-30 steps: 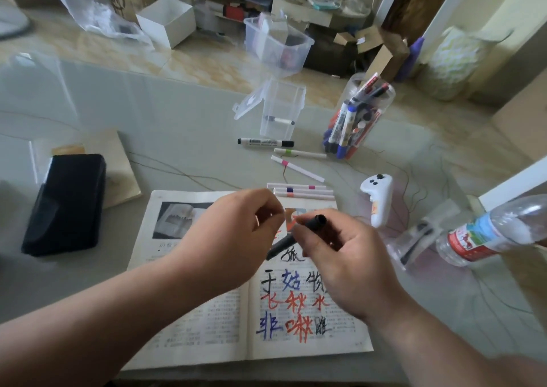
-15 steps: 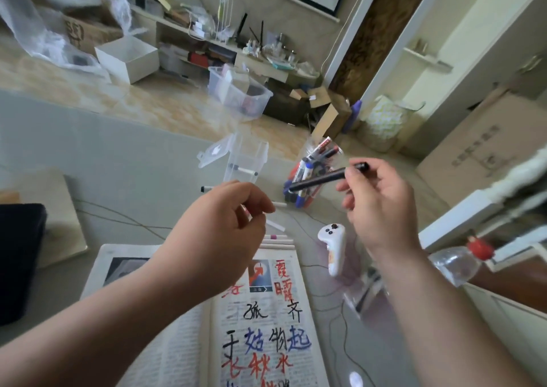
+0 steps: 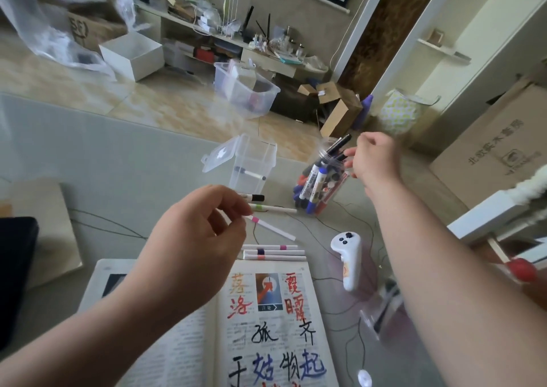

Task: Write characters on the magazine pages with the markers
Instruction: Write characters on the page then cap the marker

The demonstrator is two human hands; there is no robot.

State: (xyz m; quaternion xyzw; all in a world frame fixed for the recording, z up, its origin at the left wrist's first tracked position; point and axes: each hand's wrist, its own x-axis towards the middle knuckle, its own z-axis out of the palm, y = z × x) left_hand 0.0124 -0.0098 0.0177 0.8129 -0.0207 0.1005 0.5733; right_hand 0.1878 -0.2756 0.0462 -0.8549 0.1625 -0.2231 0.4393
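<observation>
Bench of pale grey glass [image 3: 118,164] carries an open magazine [image 3: 266,321] at its near edge, the right page covered with large red, black and blue handwritten characters. The left hand [image 3: 195,238] hovers over the magazine's top edge, fingers loosely curled and gripping nothing visible; its fingertips sit over the end of a white marker with a pink band [image 3: 272,228] lying on the bench, whether touching it I cannot tell. The right hand [image 3: 374,161] pinches a black marker [image 3: 340,143] at the mouth of a tilted clear plastic jar of markers [image 3: 319,185]. Left of the jar stands a clear plastic box with its lid flipped open [image 3: 254,164]. A white handheld controller [image 3: 347,256] lies right of the magazine. Three white markers [image 3: 275,253] lie side by side just beyond the magazine's top edge.
</observation>
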